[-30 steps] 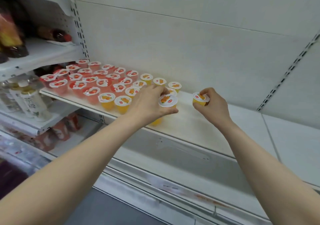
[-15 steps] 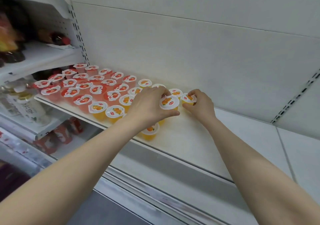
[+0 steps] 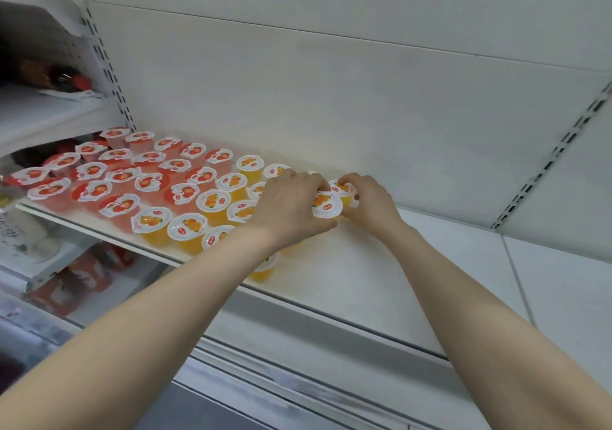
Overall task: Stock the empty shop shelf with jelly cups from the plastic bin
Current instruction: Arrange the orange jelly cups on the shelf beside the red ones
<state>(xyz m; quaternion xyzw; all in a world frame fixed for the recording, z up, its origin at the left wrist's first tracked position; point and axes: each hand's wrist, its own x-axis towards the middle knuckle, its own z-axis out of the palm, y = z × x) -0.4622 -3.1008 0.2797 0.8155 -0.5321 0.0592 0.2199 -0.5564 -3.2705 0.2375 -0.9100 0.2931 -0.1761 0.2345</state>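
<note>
1. Your left hand (image 3: 291, 207) reaches in from the lower left, back upward, with the forearm crossing the front edge of the shelf (image 3: 347, 274). Its fingers curl over the rim of an orange jelly cup (image 3: 326, 205) and the thumb sits below, so it grips that cup.
2. Your right hand (image 3: 374, 204) comes in from the lower right with the wrist bent inward. Fingers and thumb pinch a second orange cup (image 3: 342, 188) just behind the first.
3. Both held cups are at the right end of the stocked rows, low over the shelf. Your hands hide whether their bases rest on it.
4. The red jelly cups (image 3: 119, 204) fill the left of the shelf and the standing orange cups (image 3: 187, 227) come next to their right. A lone orange cup (image 3: 265, 269) stands near the front edge under your left wrist.
5. Each lid is white. The orange ones show orange fruit and a small red oval logo, and the red ones show red fruit. The lettering is too small to read.
6. A white bottle (image 3: 13, 231) at the far left carries dark writing, cut off and unreadable.
</note>
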